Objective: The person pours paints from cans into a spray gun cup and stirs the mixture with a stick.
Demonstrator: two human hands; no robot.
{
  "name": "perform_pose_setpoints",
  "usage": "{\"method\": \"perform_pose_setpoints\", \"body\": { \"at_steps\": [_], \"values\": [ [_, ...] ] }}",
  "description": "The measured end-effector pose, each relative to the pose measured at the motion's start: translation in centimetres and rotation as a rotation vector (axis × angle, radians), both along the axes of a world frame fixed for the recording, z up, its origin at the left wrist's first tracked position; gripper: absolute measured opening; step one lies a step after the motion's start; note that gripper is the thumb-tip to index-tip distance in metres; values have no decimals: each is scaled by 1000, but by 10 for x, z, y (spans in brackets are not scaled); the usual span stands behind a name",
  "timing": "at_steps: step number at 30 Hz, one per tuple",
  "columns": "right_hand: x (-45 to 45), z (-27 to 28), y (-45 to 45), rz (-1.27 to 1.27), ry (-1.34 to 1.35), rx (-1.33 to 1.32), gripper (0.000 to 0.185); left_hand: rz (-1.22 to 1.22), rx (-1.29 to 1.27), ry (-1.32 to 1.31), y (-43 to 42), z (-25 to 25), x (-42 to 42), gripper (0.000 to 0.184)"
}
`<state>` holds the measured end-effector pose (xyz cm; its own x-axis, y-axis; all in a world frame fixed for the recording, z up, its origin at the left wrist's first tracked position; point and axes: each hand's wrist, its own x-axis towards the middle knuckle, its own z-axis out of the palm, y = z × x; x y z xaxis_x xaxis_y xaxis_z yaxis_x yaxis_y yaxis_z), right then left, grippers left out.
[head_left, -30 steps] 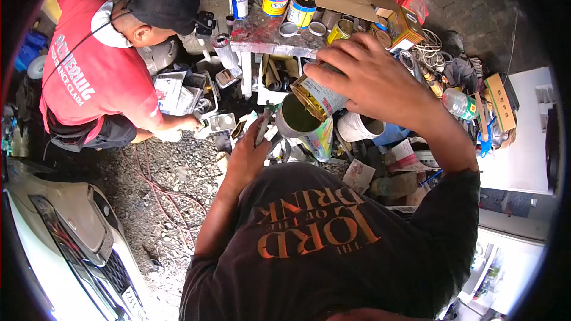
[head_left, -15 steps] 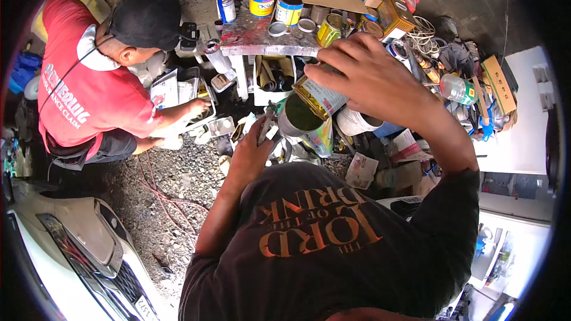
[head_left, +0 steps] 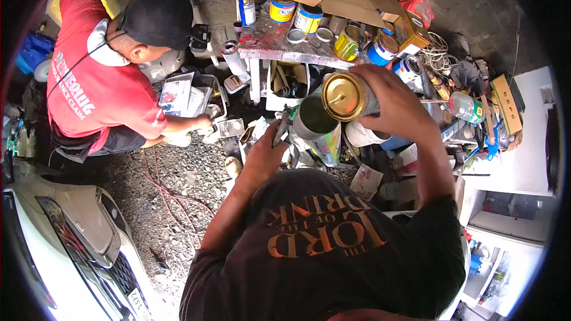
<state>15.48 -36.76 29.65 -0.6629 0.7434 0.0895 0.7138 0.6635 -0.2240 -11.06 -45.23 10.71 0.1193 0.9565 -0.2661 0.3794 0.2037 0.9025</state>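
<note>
My right hand (head_left: 397,100) is wrapped round a metal can (head_left: 344,96), held tilted with its round gold end facing the camera. The can is close beside the rim of an open grey cup (head_left: 315,117) with a dark greenish inside. On the cup's left, my left hand (head_left: 263,153) is closed round the grey handle of what looks like a spray gun (head_left: 282,128); the cup seems joined to it, but the joint is hidden. Behind the cup is a colourful printed bag (head_left: 327,147).
A stained bench (head_left: 279,51) holds several paint cans (head_left: 308,19), a spray can (head_left: 245,6) and cardboard. A co-worker in a red shirt (head_left: 95,83) crouches at left by a tray of papers. A car front (head_left: 89,232) stands lower left; a red hose (head_left: 172,196) crosses the gravel.
The can has turned from side-on, tipped over the cup, to showing its gold end. My right hand has lowered with it. The whole view has shifted slightly.
</note>
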Motion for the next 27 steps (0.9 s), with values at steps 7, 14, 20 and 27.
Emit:
{"method": "perform_pose_setpoints", "body": {
  "at_steps": [7, 14, 20, 27],
  "values": [
    [18, -59, -1, -327, 470, -205, 86, -19, -17, -74, 19, -14, 10, 64],
    [11, -88, -10, -520, 719, -184, 83, 8, -38, -13, 19, -18, 16, 64],
    [6, -140, 7, -527, 977, -181, 72, 100, -103, -105, 9, -15, 0, 63],
    [-25, -247, 65, -551, 1060, -237, 70, 231, -224, -64, -26, -30, -43, 62]
  ]
}}
